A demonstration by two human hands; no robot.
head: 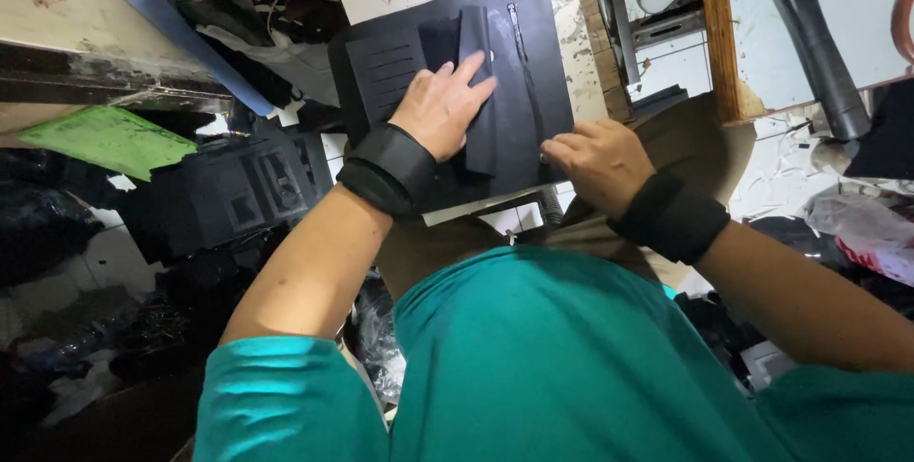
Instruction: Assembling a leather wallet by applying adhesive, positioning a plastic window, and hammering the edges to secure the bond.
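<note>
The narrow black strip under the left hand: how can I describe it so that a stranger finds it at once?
Find the large black sheet on the person's lap. The left hand presses flat on its middle, fingertips on a narrow black strip. Unlike the slotted panel beside it, it is plain and folded.

One head-worn camera supplies the only view. It looks steeply downward from above the person's chest, facing forward over the teal shirt (571, 357) that fills the lower frame. The range is close: both forearms run up from the bottom corners toward frame centre, where the left hand (440, 108) and right hand (598, 159) sit over a black panel (533, 53). The frame edges take in cluttered surroundings on either side. No second view exists for overlap.
</note>
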